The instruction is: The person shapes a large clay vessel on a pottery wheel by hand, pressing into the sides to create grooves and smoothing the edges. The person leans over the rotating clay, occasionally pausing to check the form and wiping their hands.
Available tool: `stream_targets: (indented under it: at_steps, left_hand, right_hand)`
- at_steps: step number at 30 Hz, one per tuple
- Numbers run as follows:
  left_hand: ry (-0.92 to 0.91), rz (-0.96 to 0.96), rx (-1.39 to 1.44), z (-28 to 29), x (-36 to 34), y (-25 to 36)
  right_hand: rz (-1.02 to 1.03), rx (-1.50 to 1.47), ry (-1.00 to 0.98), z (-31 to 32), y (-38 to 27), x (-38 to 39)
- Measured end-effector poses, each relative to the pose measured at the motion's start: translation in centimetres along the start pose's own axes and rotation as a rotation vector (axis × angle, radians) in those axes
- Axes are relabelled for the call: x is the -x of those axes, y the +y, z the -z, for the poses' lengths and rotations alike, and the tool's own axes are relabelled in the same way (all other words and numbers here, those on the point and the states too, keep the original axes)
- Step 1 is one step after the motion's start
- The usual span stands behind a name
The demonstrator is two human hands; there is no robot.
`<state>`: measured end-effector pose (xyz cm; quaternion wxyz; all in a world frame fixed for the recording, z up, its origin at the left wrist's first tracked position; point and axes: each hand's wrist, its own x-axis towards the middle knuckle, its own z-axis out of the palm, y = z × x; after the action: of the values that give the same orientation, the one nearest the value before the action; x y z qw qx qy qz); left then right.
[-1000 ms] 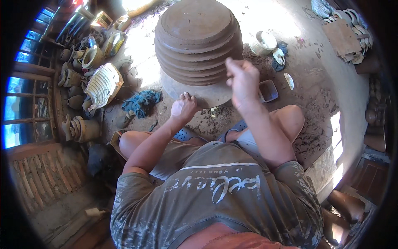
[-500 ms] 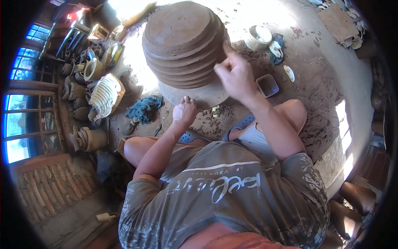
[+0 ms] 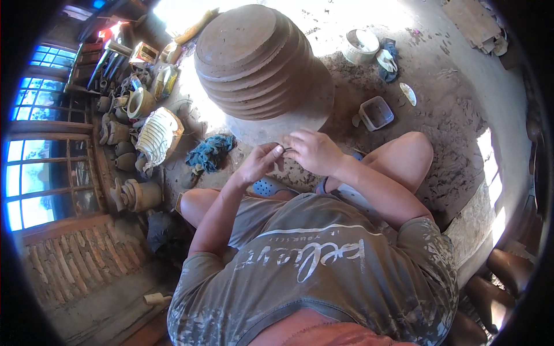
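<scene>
A large brown ridged clay pot (image 3: 250,69), its flat round face uppermost, sits on a grey round wheel head (image 3: 316,113). Just below it my two hands meet. My left hand (image 3: 261,162) pinches a small thin dark item (image 3: 287,150) between thumb and fingers, and my right hand (image 3: 312,151) has its fingers bent on the same item; I cannot make out what it is.
Small pots (image 3: 123,149), a white ribbed mould (image 3: 157,136) and a teal rag (image 3: 209,154) lie leftward. Rightward are a plastic container (image 3: 377,114), a white tub (image 3: 360,47), a rag (image 3: 389,47) and clay crumbs on the floor (image 3: 440,162). Windows (image 3: 43,180) line the left.
My right hand has left the pot's right side and moved down to my left hand, which has come off the wheel head's front edge. Both now hold the small item.
</scene>
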<state>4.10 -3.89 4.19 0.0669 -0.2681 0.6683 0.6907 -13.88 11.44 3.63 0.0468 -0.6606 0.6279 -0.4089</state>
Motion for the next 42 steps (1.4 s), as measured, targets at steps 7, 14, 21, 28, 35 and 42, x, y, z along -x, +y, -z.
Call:
stream_targets:
  at_steps: [7,14,21,28,35,42]
  left_hand:
    - [-0.011,0.062,0.173,-2.1,-0.1,-0.7]
    - [-0.011,0.061,0.169,-1.4,-0.1,-0.2]
    - [0.0,0.18,0.294,-1.9,0.2,-0.5]
    - [0.512,-0.066,-0.66,-0.9,-3.0,-4.8]
    - [0.498,0.054,-1.155,-4.0,-4.8,-4.3]
    - [0.472,0.123,-1.175,-3.4,-5.1,-3.3]
  right_hand:
    - [0.056,-0.014,-0.015,-0.6,0.3,1.8]
    - [-0.403,-0.415,-0.09,0.6,-2.1,1.1]
    - [-0.019,-0.081,-0.004,-0.9,-0.2,2.6]
    - [-0.4,-0.283,0.359,2.8,-0.8,-0.6]
    - [-0.087,-0.044,0.448,3.9,-1.8,-6.7]
    - [0.079,0.138,0.481,2.3,-0.9,-9.9]
